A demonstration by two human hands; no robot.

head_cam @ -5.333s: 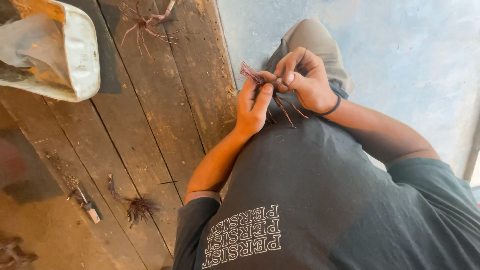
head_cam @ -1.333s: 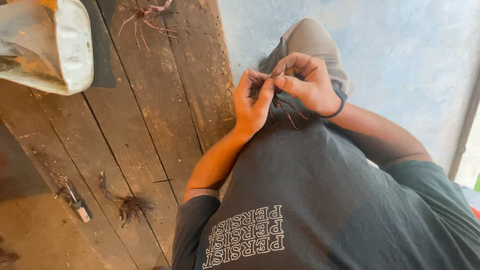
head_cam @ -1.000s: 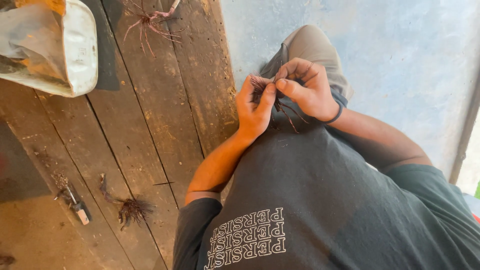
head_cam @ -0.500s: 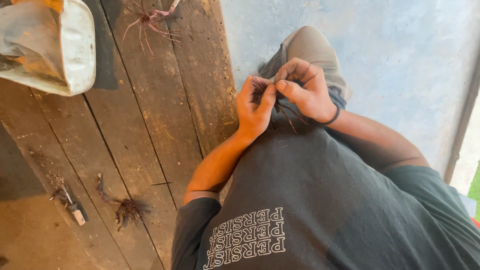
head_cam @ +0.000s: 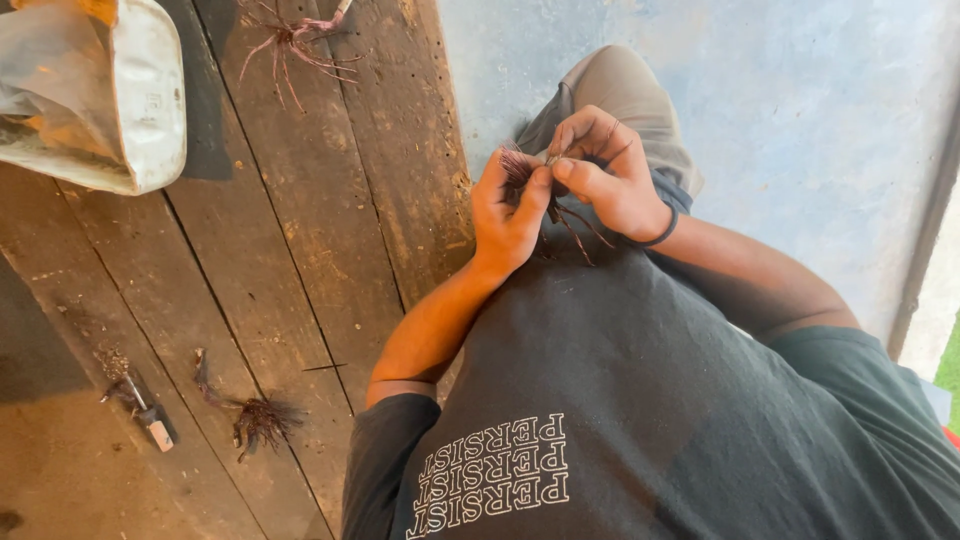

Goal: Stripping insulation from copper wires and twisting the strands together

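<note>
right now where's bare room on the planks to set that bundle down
Bare dark wooden planks lie between the white plastic sack and the left forearm. Crowded spots: reddish wire tangle at top, frayed wire clump and small wire stub lower left.

Three wire bundles (head_cam: 262,418), one white bag (head_cam: 140,100), one small tool (head_cam: 150,425), two hands (head_cam: 510,215).

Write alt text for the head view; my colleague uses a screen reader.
Both hands, left hand and right hand, pinch a bundle of thin reddish wire strands over the lap. More wire bundles and a white sack lie on the wooden planks.
</note>
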